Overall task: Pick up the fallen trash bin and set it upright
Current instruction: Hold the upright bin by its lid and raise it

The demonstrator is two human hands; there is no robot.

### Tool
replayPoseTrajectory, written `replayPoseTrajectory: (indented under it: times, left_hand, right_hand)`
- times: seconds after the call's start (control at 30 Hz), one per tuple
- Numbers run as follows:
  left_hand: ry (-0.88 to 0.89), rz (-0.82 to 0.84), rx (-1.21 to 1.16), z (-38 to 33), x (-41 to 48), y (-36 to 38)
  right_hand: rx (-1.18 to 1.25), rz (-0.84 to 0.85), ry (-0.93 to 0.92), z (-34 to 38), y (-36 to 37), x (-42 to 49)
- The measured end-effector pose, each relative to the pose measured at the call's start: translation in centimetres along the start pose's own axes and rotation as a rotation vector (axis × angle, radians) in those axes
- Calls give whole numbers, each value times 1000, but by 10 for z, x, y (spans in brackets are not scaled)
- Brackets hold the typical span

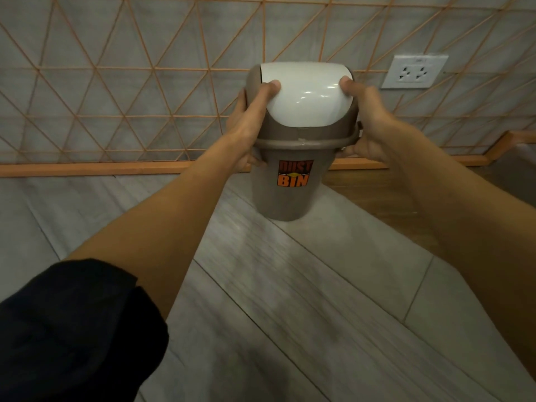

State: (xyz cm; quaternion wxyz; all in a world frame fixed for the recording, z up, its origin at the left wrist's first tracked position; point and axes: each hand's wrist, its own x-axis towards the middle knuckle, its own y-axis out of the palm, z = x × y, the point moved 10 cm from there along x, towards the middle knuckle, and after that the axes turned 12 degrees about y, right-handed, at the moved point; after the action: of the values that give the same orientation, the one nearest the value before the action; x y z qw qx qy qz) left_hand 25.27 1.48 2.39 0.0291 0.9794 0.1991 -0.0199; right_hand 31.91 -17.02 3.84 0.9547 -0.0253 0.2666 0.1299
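A small grey-brown trash bin point(287, 195) with a white swing lid point(307, 94) and an orange "DUST BIN" sticker stands upright near the wall. I cannot tell whether its base touches the floor. My left hand point(249, 123) grips its left side at the lid rim, thumb resting on the white lid. On the opposite side, my right hand point(365, 126) holds the rim, thumb on the lid's right edge. The fingers of both hands are hidden behind the bin.
A grey wall with an orange triangular lattice point(145, 82) and an orange skirting board point(87, 169) runs behind the bin. A white wall socket point(414, 71) sits to the right. Grey tile floor point(290, 300) spreads in front, with a wooden strip point(377, 190) at right.
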Motion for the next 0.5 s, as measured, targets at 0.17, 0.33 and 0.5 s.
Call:
replayPoseTrajectory:
  times: [0.17,0.33,0.5]
  left_hand:
    - [-18,10,1,4,2,-1]
    - [-26,18,5,2,5,0]
    - [-43,15,69,-11,9,-5]
  right_hand:
    - [-6,6,1,-1,0,-1]
    - [-10,-47,34,0,1,-7]
    - [-40,-185,-95,22,-13,-6]
